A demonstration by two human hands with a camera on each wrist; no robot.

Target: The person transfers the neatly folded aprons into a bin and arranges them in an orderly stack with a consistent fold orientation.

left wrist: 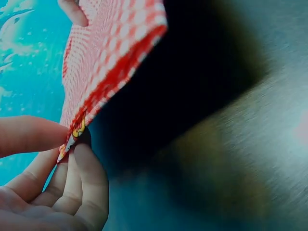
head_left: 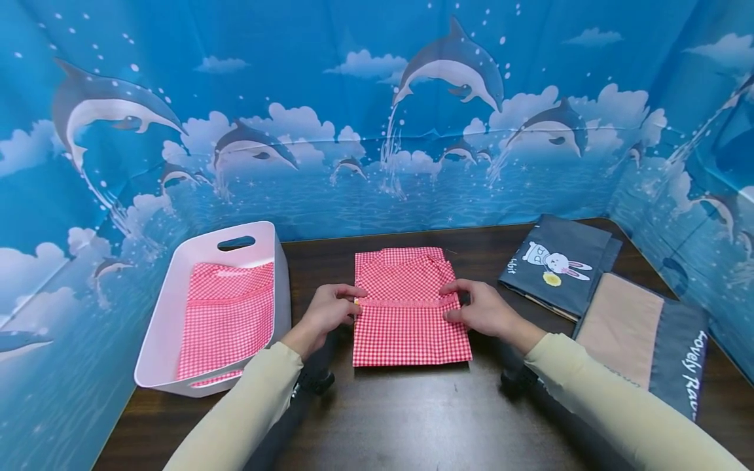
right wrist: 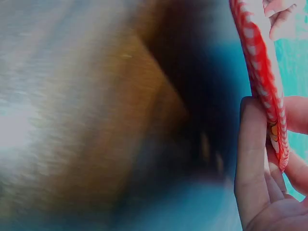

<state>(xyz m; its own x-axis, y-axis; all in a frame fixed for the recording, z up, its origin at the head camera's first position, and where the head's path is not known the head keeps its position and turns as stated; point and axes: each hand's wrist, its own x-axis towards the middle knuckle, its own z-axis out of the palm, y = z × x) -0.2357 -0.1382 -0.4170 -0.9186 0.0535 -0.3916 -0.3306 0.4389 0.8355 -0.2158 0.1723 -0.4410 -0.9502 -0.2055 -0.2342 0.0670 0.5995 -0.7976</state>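
A folded red-and-white checked cloth (head_left: 412, 333) is held up a little above the dark table, with a seam band running across its middle. My left hand (head_left: 331, 311) pinches its left edge between thumb and fingers. On the opposite edge, my right hand (head_left: 485, 309) pinches the cloth at about the same height. Close up in the left wrist view, the thumb and fingers of the left hand (left wrist: 72, 187) grip the layered edge, where a bit of yellow print shows. The right wrist view has the right hand (right wrist: 269, 192) holding the other edge of the cloth (right wrist: 262, 67).
A white plastic basket (head_left: 283, 288) on the left holds more red checked cloth (head_left: 226, 314). At the right lie a folded dark cloth with a rabbit print (head_left: 559, 255) and a beige-and-grey folded cloth (head_left: 624, 320). A blue dolphin-print curtain (head_left: 353, 131) surrounds the table (head_left: 412, 418).
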